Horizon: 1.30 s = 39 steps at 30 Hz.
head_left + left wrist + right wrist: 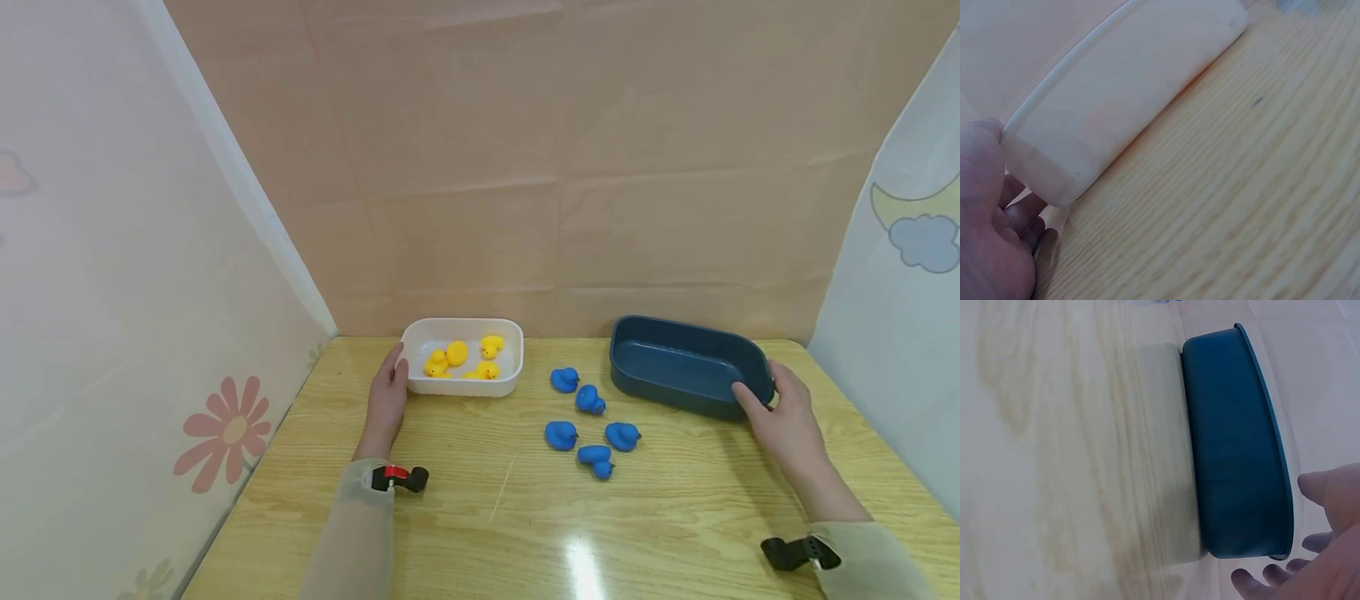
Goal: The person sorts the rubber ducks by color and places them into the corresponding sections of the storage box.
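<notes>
A white plastic container [512,379] stands at the back, with several small yellow ducks [457,353] inside. My left hand [389,390] holds its left end; in the left wrist view the thumb lies at the rim and the other fingers curl round the end wall. To the right is a dark blue container [678,400], angled on the table with nothing in it. My right hand [783,412] is at its right end, thumb over the near corner. The right wrist view shows those fingers [1250,584] spread around the corner, with a gap to the wall.
Several small blue ducks [561,435] lie loose on the wooden table [457,517] between the two containers. A brown paper-like sheet [465,167] rises behind the table. Pale printed sheets [112,317] border the left and right sides.
</notes>
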{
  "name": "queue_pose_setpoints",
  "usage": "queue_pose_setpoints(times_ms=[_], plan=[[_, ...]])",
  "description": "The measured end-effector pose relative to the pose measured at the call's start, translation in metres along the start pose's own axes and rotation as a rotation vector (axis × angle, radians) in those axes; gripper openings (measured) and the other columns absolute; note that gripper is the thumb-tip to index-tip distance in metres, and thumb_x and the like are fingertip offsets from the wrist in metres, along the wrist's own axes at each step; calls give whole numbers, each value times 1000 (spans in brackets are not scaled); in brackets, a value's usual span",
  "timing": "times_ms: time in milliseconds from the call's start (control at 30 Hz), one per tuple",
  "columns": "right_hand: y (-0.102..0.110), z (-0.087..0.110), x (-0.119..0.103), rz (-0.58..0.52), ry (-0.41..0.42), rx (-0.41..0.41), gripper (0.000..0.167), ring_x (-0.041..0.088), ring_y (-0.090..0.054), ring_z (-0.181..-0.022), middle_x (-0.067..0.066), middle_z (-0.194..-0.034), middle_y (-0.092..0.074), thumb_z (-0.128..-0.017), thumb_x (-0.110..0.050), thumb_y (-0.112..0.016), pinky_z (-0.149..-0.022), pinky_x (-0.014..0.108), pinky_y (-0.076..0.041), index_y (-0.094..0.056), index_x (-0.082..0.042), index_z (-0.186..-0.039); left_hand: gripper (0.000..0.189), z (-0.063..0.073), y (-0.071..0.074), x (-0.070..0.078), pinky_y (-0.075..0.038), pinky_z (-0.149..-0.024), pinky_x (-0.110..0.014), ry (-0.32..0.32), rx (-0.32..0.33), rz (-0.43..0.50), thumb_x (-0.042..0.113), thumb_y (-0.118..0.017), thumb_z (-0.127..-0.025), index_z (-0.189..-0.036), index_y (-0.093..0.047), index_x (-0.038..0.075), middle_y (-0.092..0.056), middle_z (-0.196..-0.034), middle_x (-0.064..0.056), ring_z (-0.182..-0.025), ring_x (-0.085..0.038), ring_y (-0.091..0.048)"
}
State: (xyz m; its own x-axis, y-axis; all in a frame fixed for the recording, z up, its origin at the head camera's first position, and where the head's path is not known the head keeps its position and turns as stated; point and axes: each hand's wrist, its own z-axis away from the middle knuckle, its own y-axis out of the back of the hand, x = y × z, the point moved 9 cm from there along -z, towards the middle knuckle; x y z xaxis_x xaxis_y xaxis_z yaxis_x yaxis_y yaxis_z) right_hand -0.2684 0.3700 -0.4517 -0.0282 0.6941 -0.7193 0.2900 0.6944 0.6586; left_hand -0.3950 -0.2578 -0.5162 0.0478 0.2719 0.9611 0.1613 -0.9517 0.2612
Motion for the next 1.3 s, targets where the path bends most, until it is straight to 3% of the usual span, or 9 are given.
queue_pose_setpoints(times_ms=[200,467,767,1067,1300], plan=[[-3,-2,8,-11,-4,-5,86,65,4,-159,45,-172,5,-119,-34,-49,-121,84,-9,2,13,-169,56,1,0,3,-26,-134,-52,-8,1,12,44,-43,-120,-173,-40,25,-35,-178,-6,-165,-30,-28],[-6,-4,9,-9,-33,-28,85,67,3,-158,47,-171,7,-120,-36,-45,-122,84,-10,3,15,-168,57,2,0,6,-26,-134,-52,-5,3,6,46,-42,-120,-173,-39,26,-34,-178,-6,-165,-30,-28],[-13,-4,16,-43,-108,-125,91,75,-9,-151,43,-172,12,-119,-47,-39,-120,85,-13,13,10,-168,56,2,0,6,-26,-133,-53,-9,10,-4,44,-43,-120,-173,-40,25,-35,-178,-6,-165,-30,-28],[-19,-9,19,-78,-121,-151,91,68,7,-157,40,-173,14,-119,-48,-39,-121,85,-7,14,5,-170,55,2,-1,5,-26,-133,-52,0,6,-1,42,-43,-121,-173,-40,26,-35,-178,-5,-165,-29,-29],[-25,-15,19,-110,-142,-163,91,66,7,-158,36,-176,13,-118,-52,-41,-121,85,-7,14,-3,-173,55,2,0,5,-26,-134,-52,-2,2,-9,43,-42,-121,-173,-39,26,-34,-178,-5,-166,-29,-28]])
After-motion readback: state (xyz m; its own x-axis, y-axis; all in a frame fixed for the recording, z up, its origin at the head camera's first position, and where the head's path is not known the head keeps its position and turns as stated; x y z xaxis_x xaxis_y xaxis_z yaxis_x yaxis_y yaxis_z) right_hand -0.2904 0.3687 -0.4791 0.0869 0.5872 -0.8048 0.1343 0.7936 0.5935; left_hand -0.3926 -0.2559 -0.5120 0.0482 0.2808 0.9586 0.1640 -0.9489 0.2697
